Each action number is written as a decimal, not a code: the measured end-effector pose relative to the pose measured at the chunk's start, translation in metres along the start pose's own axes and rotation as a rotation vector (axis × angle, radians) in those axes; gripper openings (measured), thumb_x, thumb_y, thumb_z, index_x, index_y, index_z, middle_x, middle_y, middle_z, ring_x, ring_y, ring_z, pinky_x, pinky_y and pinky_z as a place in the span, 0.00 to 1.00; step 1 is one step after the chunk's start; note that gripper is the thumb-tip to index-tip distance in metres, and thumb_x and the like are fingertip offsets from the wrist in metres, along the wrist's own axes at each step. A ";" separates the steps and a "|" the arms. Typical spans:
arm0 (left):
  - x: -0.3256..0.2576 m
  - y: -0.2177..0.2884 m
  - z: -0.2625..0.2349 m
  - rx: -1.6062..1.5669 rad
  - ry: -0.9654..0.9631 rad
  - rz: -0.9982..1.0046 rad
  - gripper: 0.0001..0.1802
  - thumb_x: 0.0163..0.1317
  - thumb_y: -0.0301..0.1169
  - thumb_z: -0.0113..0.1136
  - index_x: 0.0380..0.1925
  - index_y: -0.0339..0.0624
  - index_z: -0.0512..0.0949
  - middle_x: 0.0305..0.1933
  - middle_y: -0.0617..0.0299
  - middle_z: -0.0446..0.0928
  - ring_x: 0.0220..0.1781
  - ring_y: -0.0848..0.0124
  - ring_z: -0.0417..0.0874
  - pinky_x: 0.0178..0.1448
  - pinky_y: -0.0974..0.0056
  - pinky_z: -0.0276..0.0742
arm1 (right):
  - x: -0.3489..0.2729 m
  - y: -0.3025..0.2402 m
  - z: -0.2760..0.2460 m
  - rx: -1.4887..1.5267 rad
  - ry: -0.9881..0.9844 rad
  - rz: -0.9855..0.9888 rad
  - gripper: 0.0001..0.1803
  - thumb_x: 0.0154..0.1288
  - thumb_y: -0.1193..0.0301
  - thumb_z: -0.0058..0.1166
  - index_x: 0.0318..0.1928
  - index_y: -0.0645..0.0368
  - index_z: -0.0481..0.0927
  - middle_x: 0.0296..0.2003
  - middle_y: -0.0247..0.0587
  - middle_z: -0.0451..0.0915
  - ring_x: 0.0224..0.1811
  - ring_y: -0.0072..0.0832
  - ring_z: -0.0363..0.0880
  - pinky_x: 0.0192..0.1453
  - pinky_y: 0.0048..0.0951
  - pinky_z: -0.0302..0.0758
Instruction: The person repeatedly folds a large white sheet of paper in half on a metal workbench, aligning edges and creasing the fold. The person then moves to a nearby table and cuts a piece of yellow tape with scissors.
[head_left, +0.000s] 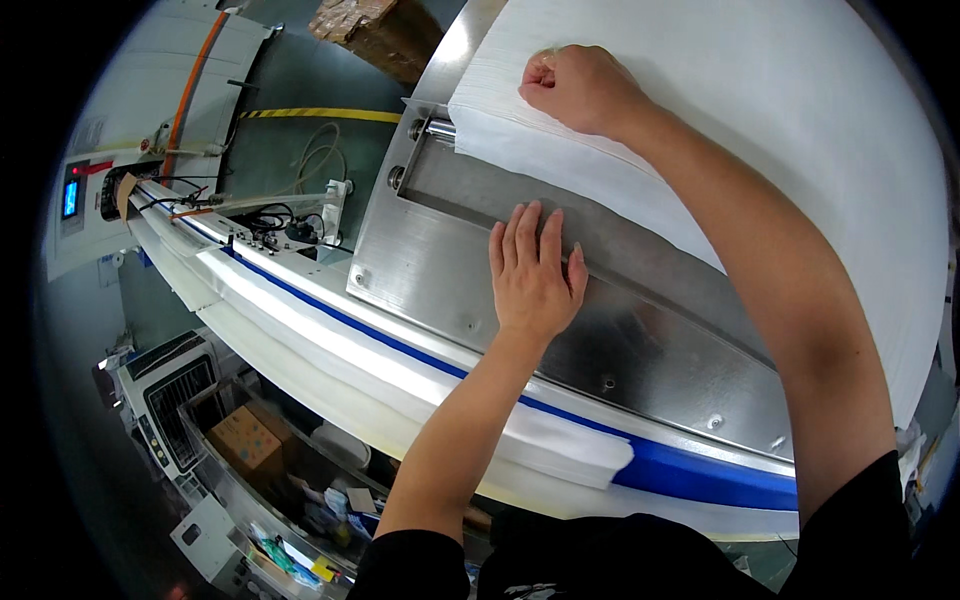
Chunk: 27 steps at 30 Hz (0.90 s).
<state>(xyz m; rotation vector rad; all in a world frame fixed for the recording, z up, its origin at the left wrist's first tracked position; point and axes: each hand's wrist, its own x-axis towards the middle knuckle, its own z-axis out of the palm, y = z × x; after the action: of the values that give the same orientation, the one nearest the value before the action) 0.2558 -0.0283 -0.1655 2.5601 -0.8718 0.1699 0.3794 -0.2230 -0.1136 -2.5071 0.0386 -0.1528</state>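
Note:
My left hand (pixel 533 272) lies palm down on a metal table (pixel 430 260). Its fingers are stretched out and reach over the lip of a long sunken slot (pixel 480 190); nothing is in it. Farther off, my right hand (pixel 585 90) is closed in a fist against a thick pile of white sheets (pixel 720 120), near the pile's left edge. A pale, see-through bit shows by its curled fingers, too small to name. The pile's near edge hangs unevenly over the slot, where a shiny roller end (pixel 440 128) sticks out.
Along the table's near side runs a long white rail with a blue strip (pixel 700 480) and white cloth (pixel 560 445). Cables and hoses (pixel 290 225) cluster at its left end, by a machine with a small screen (pixel 70 198). Below stands a cart with a cardboard box (pixel 245 440).

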 end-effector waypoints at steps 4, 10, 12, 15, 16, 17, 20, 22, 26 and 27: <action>0.011 -0.006 -0.002 -0.123 0.075 -0.017 0.25 0.62 0.35 0.52 0.59 0.42 0.68 0.63 0.49 0.67 0.67 0.51 0.65 0.71 0.44 0.54 | -0.002 0.005 0.000 -0.016 0.037 0.002 0.09 0.58 0.63 0.55 0.33 0.54 0.81 0.25 0.34 0.82 0.27 0.30 0.79 0.37 0.31 0.75; 0.097 -0.050 -0.015 0.093 0.306 0.159 0.28 0.59 0.31 0.52 0.62 0.42 0.66 0.67 0.51 0.65 0.68 0.53 0.65 0.71 0.47 0.56 | -0.003 0.009 0.005 -0.064 0.124 -0.016 0.08 0.58 0.63 0.55 0.33 0.51 0.82 0.23 0.31 0.81 0.25 0.29 0.78 0.35 0.32 0.76; 0.112 -0.062 -0.016 0.170 0.296 0.209 0.28 0.59 0.30 0.52 0.62 0.43 0.66 0.67 0.52 0.65 0.68 0.55 0.66 0.71 0.48 0.56 | -0.002 0.009 0.003 -0.062 0.121 -0.009 0.07 0.58 0.62 0.55 0.33 0.49 0.82 0.23 0.31 0.81 0.25 0.30 0.78 0.35 0.32 0.76; 0.116 -0.072 -0.013 0.226 0.235 0.227 0.27 0.60 0.30 0.50 0.62 0.46 0.67 0.66 0.56 0.67 0.68 0.58 0.67 0.71 0.50 0.57 | 0.000 0.012 0.004 -0.077 0.115 0.014 0.08 0.58 0.62 0.55 0.33 0.48 0.82 0.23 0.30 0.81 0.25 0.30 0.78 0.34 0.32 0.76; 0.115 -0.074 -0.012 0.212 0.240 0.234 0.27 0.59 0.30 0.51 0.61 0.46 0.68 0.65 0.56 0.68 0.68 0.58 0.67 0.71 0.50 0.57 | 0.001 0.013 0.004 -0.099 0.119 0.018 0.08 0.58 0.61 0.55 0.33 0.47 0.82 0.23 0.30 0.81 0.25 0.30 0.79 0.34 0.32 0.76; 0.114 -0.075 -0.012 0.199 0.245 0.240 0.26 0.59 0.30 0.51 0.61 0.46 0.68 0.65 0.56 0.68 0.68 0.58 0.67 0.70 0.50 0.57 | 0.001 0.014 0.004 -0.120 0.122 0.022 0.08 0.58 0.61 0.55 0.33 0.47 0.82 0.23 0.29 0.82 0.25 0.30 0.79 0.34 0.32 0.76; 0.111 -0.078 -0.011 0.191 0.249 0.242 0.25 0.59 0.31 0.52 0.58 0.45 0.70 0.63 0.57 0.70 0.68 0.59 0.67 0.70 0.51 0.57 | 0.003 0.014 0.001 -0.088 0.083 0.026 0.09 0.58 0.60 0.55 0.33 0.48 0.83 0.22 0.30 0.81 0.25 0.29 0.79 0.35 0.32 0.76; 0.110 -0.079 -0.012 0.196 0.258 0.237 0.24 0.58 0.32 0.53 0.57 0.46 0.71 0.61 0.58 0.71 0.66 0.59 0.68 0.69 0.51 0.58 | 0.004 0.012 0.001 -0.068 0.070 0.041 0.09 0.58 0.60 0.55 0.33 0.49 0.83 0.22 0.31 0.81 0.26 0.29 0.79 0.35 0.32 0.76; 0.114 -0.074 -0.022 0.245 0.273 0.227 0.24 0.53 0.35 0.56 0.53 0.48 0.73 0.54 0.60 0.74 0.58 0.58 0.72 0.65 0.49 0.61 | 0.002 0.009 -0.001 -0.043 0.078 0.040 0.10 0.58 0.61 0.55 0.35 0.51 0.83 0.22 0.35 0.81 0.26 0.30 0.80 0.35 0.32 0.76; 0.116 -0.070 -0.026 0.264 0.270 0.228 0.23 0.52 0.36 0.57 0.51 0.49 0.74 0.52 0.60 0.74 0.56 0.58 0.73 0.63 0.49 0.62 | 0.001 0.008 -0.002 -0.018 0.076 0.045 0.10 0.59 0.60 0.55 0.35 0.51 0.83 0.23 0.36 0.81 0.27 0.31 0.80 0.36 0.33 0.76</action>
<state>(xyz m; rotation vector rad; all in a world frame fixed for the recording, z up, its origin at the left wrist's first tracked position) 0.3912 -0.0310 -0.1384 2.5807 -1.0911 0.7260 0.3798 -0.2309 -0.1168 -2.5155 0.1279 -0.2303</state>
